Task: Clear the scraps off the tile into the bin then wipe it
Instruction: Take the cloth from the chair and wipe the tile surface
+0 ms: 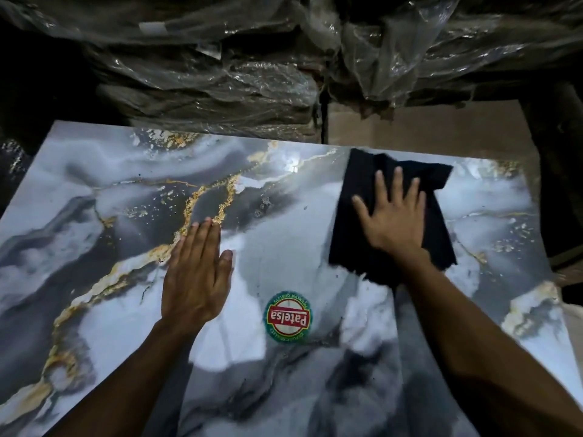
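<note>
Our left hand (195,272) lies flat on the marbled tile (94,216), fingers straight and together, holding nothing, apparently steadying the slab. Just right of it sits a round brand sticker (287,317). Farther right, our right hand (394,216) presses a dark cloth (356,241) against the tile's far right part, fingers spread flat on top. No scraps show, only fine specks. The unwiped stretch lies leftward of the cloth, so we judge the stroke should sweep that way.
</note>
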A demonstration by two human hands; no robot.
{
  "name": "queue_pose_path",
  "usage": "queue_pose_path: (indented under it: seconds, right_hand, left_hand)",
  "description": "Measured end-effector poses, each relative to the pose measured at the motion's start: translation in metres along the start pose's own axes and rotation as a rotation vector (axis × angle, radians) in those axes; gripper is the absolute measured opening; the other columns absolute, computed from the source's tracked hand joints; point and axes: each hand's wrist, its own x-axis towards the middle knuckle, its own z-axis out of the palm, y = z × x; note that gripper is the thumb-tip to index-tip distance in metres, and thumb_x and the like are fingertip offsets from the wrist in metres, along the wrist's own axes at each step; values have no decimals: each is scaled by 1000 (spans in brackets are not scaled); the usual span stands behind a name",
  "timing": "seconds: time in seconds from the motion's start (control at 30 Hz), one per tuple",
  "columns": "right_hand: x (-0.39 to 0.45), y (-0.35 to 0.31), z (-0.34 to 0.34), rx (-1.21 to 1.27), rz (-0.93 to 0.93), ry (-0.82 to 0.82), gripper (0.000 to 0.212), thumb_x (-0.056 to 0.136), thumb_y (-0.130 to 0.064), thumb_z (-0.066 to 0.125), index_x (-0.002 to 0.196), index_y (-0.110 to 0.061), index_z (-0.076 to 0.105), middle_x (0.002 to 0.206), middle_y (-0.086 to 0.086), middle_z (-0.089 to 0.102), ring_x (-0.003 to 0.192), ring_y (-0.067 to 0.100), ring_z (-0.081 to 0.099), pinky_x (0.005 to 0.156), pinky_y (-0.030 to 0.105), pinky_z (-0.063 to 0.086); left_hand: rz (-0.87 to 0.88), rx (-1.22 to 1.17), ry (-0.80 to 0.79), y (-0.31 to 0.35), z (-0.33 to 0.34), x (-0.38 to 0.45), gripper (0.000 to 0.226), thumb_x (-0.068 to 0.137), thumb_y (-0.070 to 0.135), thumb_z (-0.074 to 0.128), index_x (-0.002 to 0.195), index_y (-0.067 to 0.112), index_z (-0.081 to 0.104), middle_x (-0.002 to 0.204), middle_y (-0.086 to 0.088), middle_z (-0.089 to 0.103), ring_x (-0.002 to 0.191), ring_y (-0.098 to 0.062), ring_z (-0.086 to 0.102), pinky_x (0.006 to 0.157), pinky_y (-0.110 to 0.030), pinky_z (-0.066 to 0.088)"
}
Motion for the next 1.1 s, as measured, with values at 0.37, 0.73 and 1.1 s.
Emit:
queue_pose_path:
  seconds: [0.37, 0.73, 1.1]
  right_hand:
    - [34, -142, 5, 20, -267, -25, 74, 95, -65, 24, 156, -25, 10, 163, 13, -4, 148, 44, -6, 118, 54, -6]
    - [-79, -93, 24, -12, -216, -15, 79, 88, -69, 16, 154, -27, 24, 163, 11, 12, 148, 42, 11, 120, 53, 10]
    - [37, -188, 6, -3, 34, -2, 76, 94, -67, 16, 157, -24, 4, 163, 13, -4, 148, 43, -5, 119, 54, -3]
  left_hand:
    - [8, -75, 41, -6, 5, 2, 72, 98, 53, 3, 153, 12, 23, 161, -4, 18, 149, -18, 13, 122, -37, 10]
    - [-125, -145, 94, -104, -29, 23, 69, 95, 48, 17, 147, 6, 31, 158, -15, 25, 148, -29, 16, 121, -43, 13]
    - [9, 97, 11, -174, -34, 47, 68, 99, 45, 14, 150, 1, 26, 158, -19, 23, 147, -32, 19, 121, -46, 12]
